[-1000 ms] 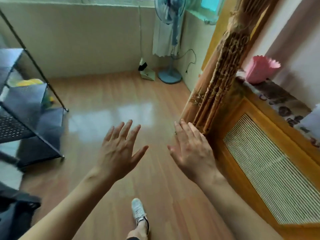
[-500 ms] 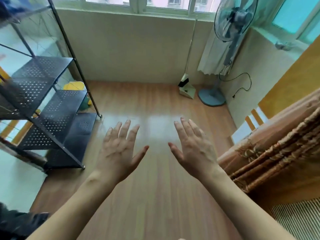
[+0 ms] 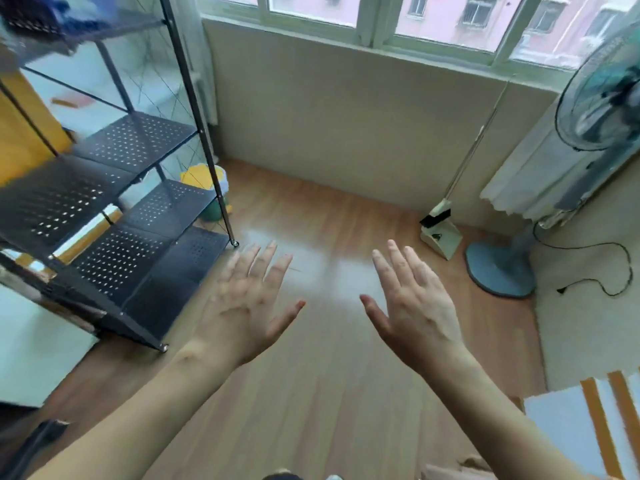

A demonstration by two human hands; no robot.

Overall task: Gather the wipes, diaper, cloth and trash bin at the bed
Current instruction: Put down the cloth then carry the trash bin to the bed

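My left hand (image 3: 247,304) and my right hand (image 3: 414,311) are both held out in front of me over the wooden floor (image 3: 322,393), backs up, fingers spread, holding nothing. Behind the black rack's corner post stands a small round container (image 3: 211,188) with a yellow liner and a green base; it looks like a trash bin. No wipes, diaper, cloth or bed show in this view.
A black perforated metal rack (image 3: 114,202) stands at the left. A dustpan with a long handle (image 3: 441,233) leans on the far wall. A standing fan (image 3: 509,268) with a trailing cord (image 3: 609,278) is at the right, below the window (image 3: 377,15).
The view has swung left and upward: the curtain and radiator cover left the frame, and the rack, window and fan came in. Both hands stay open in front of me.
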